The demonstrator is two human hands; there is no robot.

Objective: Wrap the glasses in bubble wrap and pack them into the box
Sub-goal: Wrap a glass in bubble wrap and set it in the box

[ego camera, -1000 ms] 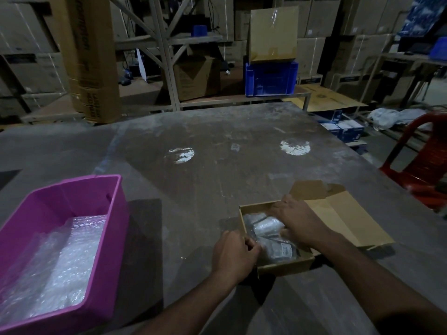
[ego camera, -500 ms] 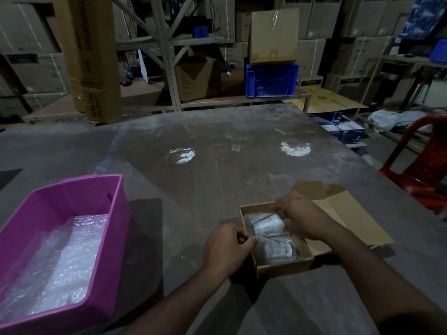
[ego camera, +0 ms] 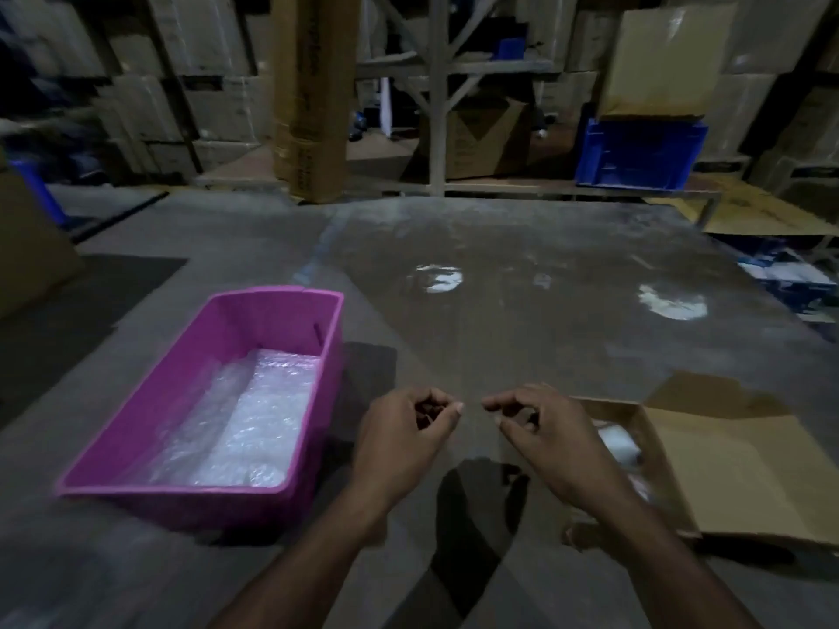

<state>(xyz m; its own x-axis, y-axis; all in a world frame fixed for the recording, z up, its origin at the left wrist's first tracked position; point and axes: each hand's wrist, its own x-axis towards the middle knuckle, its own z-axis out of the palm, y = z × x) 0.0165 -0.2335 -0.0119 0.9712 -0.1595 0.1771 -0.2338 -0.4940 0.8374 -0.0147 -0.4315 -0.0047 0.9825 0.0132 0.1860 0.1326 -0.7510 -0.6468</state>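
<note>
- Left of both hands: pink bin (ego camera: 290, 311) with loose bubble wrap (ego camera: 254, 424) inside. Well apart from the left hand. Light, slippery film; likely to snag on the bin rim or drag out in a clump if grabbed 1-handed.
- Left hand (ego camera: 402, 440): fingers curled, thumb against fingertips. Nothing visibly held; a thin strip or thread in the pinch can't be ruled out, too dark and blurred to tell.
- Right hand (ego camera: 542, 435): loosely curled, index tip pointing at the left thumb, small gap between the 2 hands. Nothing visible in it either. Both raised over the table (ego camera: 499, 320), touching neither bin nor box.
- Right of the grip, partly hidden by the right wrist: cardboard box (ego camera: 631, 413), flap (ego camera: 735, 474) folded out flat, wrapped glasses (ego camera: 619, 444) just showing inside. Count not readable.
- Risks, as judgement: box unsteadied, so a nudge from the right forearm could shift it; wrap unsecured, could spring open; closing the flap onto a proud bundle could load the glass; dim light could hide a missed glass.
</note>
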